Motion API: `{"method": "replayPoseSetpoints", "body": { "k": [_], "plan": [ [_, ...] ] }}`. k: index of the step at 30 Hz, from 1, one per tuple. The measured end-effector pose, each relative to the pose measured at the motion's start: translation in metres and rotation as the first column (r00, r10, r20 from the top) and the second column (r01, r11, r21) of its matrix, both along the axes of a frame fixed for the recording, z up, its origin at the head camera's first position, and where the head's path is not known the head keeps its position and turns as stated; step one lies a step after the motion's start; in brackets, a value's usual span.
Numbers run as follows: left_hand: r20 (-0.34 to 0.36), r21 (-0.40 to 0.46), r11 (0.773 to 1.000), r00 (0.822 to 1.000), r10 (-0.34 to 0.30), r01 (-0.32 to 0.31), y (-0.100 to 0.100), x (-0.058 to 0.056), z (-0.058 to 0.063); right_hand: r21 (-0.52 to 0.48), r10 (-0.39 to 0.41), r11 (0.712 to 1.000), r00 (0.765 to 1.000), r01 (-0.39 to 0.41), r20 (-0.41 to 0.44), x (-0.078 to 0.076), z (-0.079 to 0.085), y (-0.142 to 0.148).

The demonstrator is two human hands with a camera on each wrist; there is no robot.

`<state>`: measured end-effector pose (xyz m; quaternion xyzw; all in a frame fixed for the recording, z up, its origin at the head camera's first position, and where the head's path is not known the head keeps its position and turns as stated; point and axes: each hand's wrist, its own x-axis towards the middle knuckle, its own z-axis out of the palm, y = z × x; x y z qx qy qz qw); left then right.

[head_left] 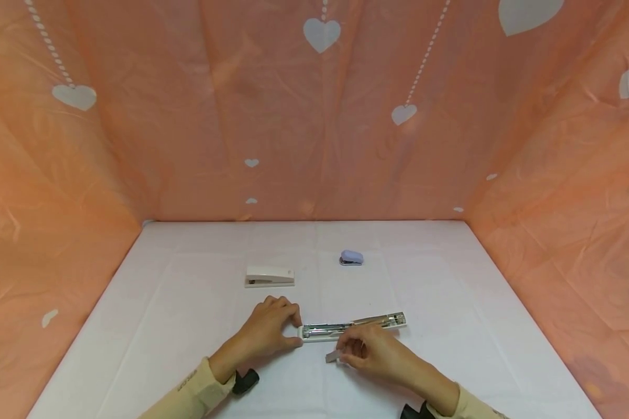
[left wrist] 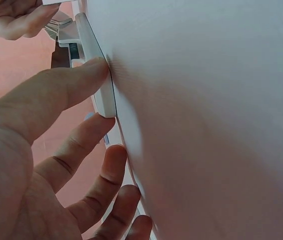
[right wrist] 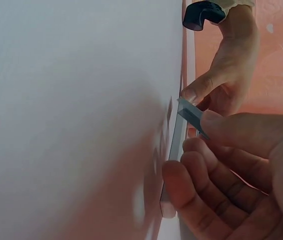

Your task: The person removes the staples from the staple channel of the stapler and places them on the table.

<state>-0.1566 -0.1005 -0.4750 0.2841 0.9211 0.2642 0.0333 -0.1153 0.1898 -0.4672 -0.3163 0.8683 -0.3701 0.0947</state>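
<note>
An opened stapler (head_left: 321, 331) lies lengthwise on the white table, its metal magazine exposed and its top swung back to the right. My left hand (head_left: 267, 327) holds the stapler's left end, with the thumb on the near side of the white base (left wrist: 105, 95) and the index finger at its tip. Between the thumb and fingers of my right hand (head_left: 374, 349) is a short strip of staples (right wrist: 191, 116). That strip is tilted, just on the near side of the stapler. Part of the stapler is hidden behind the right hand.
Behind the left hand stands a white stapler (head_left: 269, 277), closed. A small purple mini stapler (head_left: 352, 257) sits farther back, right of centre. Orange curtains (head_left: 314, 134) with hearts enclose the table (head_left: 188, 262) at the back and sides.
</note>
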Motion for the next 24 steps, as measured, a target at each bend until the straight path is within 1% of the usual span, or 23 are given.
{"method": "replayPoseSetpoints", "body": {
  "k": [3, 6, 16, 21, 24],
  "plan": [
    [0.008, -0.003, 1.0, 1.0, -0.003, 0.003, -0.0004, -0.0002, -0.001, 0.018, -0.007, 1.0, 0.999, 0.006, 0.031, 0.0002, -0.0006, -0.0003],
    [0.01, -0.007, 1.0, 1.0, -0.002, 0.002, -0.0006, -0.0005, -0.0014, 0.033, -0.012, 0.999, 0.999, 0.011, 0.042, 0.0006, -0.0018, -0.0006],
    [0.009, -0.001, 1.0, 1.0, 0.0, 0.0, -0.0008, -0.0014, -0.0002, 0.097, -0.036, 0.995, 0.999, 0.034, 0.018, 0.0007, -0.0019, 0.0009],
    [0.03, 0.005, 1.0, 1.0, -0.004, 0.004, -0.001, -0.0005, 0.0015, 0.125, -0.039, 0.991, 0.999, 0.039, -0.002, 0.0018, -0.0031, 0.0021],
    [0.03, 0.006, 1.0, 0.999, -0.01, 0.01, -0.0009, -0.0003, 0.0025, 0.138, -0.041, 0.989, 0.999, 0.043, -0.017, 0.0032, -0.0038, 0.0024]
  ]
}}
